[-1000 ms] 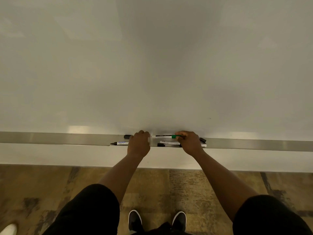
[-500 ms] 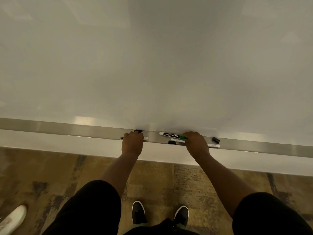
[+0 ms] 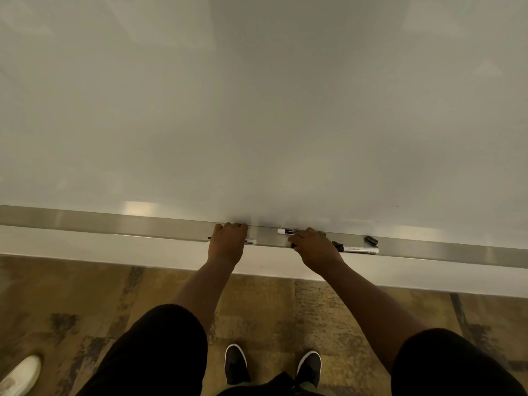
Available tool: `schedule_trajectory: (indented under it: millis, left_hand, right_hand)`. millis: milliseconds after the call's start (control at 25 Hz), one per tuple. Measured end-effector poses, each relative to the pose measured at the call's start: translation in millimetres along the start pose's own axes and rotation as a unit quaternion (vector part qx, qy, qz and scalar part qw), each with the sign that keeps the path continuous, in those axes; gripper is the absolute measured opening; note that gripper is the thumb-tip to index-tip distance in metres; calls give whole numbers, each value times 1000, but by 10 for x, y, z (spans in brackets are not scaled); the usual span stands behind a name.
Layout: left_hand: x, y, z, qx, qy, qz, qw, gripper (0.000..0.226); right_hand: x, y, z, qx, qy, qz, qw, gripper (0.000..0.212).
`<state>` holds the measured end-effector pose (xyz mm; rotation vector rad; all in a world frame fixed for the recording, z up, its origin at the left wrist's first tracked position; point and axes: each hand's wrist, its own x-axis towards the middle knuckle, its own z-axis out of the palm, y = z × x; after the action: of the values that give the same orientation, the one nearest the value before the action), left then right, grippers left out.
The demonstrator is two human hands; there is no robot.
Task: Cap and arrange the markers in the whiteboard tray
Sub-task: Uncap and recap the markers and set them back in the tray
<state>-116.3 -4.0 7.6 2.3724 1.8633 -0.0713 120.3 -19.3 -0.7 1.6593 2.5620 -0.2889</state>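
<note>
The long metal whiteboard tray runs across the view under the board. My left hand is curled down over an uncapped marker, whose dark tip pokes out to the left of the hand. My right hand lies over the green marker at the back of the tray, with its green cap just showing behind the knuckles. The fingertips of that hand reach a dark marker end at the tray's front lip. Whether the right hand grips anything is hidden. Right of it lie another white marker and a loose black cap.
The blank whiteboard fills the upper view. A white wall strip runs below the tray, then patterned floor with my two dark shoes. Another person's white shoe shows at the bottom left.
The green marker, held between both hands a second ago, now lies in the tray. My left hand shifted left onto the uncapped marker. My right hand slid left over the green marker.
</note>
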Motion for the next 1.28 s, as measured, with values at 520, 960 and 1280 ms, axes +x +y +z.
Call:
schedule_trajectory:
  millis: [520,960,1280]
  left_hand:
    - [76,113,-327,-100,55,18,993,17]
    - [-41,579,-427,-673,79,-327,659,41]
    - [-158,881,-432,-749,62,-354,557,44]
  right_hand:
    - [-25,-96,-106,68,9,25,997,35]
    - [-353,-6,-473,409,153,193,879,11]
    - [-585,-39,-450,483,159,197,839,14]
